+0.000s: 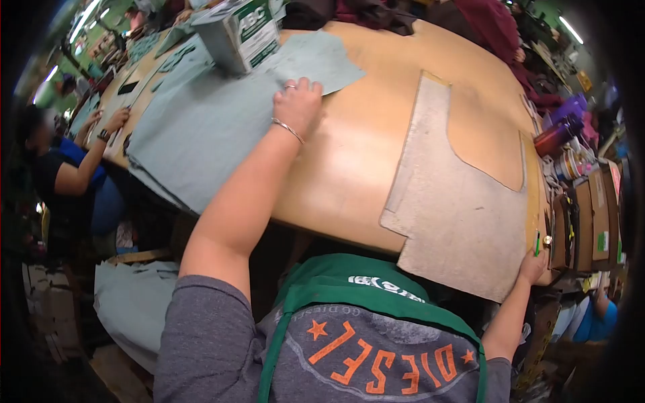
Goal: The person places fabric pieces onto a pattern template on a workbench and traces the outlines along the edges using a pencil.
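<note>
My left hand (297, 104) has its fingers curled over the edge of a stack of grey-green sheets (208, 127) on the table. A ring and a bracelet show on it. At the table's right edge, my right hand (532, 267) holds a green pen (537, 242), its fingertips partly hidden. Beside that hand lies a flat, pale grey pattern piece (457, 208) with a curved cutout, its lower edge overhanging the table's near edge.
A metal can (238, 37) stands on the sheets. The wooden table (349, 154) carries dark fabric (376, 13) along its far side. At the left is another person (60, 168) with both hands at the table. Cardboard boxes (584, 228) and purple items (561, 127) are at the right.
</note>
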Demonstrator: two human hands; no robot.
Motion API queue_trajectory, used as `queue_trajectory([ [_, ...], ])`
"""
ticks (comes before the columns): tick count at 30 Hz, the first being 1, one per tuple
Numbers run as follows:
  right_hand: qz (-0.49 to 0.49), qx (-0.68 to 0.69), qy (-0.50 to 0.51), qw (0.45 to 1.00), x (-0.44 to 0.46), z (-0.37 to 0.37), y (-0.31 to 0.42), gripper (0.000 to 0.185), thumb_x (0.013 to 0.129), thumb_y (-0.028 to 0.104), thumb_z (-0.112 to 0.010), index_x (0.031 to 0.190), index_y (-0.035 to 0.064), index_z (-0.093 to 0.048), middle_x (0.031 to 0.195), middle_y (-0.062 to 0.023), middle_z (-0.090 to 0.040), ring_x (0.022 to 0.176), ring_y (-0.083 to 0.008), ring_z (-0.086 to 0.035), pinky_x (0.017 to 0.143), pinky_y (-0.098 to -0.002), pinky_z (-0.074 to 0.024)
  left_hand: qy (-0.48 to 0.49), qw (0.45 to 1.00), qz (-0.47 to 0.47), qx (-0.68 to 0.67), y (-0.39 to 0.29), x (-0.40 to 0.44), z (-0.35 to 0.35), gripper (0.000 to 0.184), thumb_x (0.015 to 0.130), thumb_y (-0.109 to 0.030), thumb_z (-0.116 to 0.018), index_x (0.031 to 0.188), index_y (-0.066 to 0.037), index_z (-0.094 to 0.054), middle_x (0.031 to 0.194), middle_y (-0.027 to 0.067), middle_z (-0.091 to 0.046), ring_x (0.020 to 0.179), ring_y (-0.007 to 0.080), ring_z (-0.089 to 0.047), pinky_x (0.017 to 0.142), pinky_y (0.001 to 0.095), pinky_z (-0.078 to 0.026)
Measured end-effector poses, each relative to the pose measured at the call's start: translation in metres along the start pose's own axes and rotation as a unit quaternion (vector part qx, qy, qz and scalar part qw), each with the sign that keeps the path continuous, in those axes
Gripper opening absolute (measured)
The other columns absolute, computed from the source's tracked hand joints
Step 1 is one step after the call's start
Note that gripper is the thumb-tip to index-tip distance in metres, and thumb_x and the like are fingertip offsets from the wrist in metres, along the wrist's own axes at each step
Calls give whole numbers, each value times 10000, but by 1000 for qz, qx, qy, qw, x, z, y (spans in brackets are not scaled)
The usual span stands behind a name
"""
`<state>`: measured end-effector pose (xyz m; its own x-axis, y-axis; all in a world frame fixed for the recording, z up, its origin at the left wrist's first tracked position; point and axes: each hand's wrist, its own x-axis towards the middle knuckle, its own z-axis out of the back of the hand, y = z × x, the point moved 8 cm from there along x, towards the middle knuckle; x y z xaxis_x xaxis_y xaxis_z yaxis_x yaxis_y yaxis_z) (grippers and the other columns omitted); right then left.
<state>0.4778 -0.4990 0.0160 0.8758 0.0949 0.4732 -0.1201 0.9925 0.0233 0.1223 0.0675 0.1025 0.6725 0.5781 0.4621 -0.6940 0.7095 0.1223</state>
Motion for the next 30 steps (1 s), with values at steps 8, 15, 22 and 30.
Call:
queue_trajectory([
  [8, 1, 40, -15, 999, -4, 0, -2, 271, 808, 259, -532, 882, -1, -556, 860, -177, -550, 831, -353, -522, 735, -431, -404, -117, 967, 124, -191, 95, 56, 16, 176, 741, -142, -506, 797, -30, -628, 817, 171, -606, 774, 331, -583, 696, 392, -465],
  [15, 11, 42, -25, 999, -7, 5, 0, 274, 819, 272, -523, 878, 6, -550, 856, -176, -545, 822, -353, -520, 727, -432, -402, -375, 696, 437, -429, 322, -26, 83, 206, 777, -157, -474, 810, -23, -626, 803, 145, -605, 739, 283, -566, 654, 361, -455],
  [22, 24, 52, -35, 998, -5, -3, 0, 284, 816, 287, -526, 854, 7, -547, 824, -191, -547, 808, -362, -521, 712, -446, -406, -477, 673, 327, -460, 274, -56, 205, 194, 785, -140, -478, 800, -8, -618, 754, 96, -590, 674, 204, -542, 614, 309, -440],
  [30, -21, 65, -3, 998, -6, 7, 4, 227, 773, 224, -551, 815, 1, -547, 825, -202, -547, 821, -365, -513, 727, -442, -404, -360, 808, -46, -464, -66, 51, 193, 202, 786, -102, -502, 973, -25, -486, 860, 61, -565, 672, 185, -539, 602, 290, -435],
])
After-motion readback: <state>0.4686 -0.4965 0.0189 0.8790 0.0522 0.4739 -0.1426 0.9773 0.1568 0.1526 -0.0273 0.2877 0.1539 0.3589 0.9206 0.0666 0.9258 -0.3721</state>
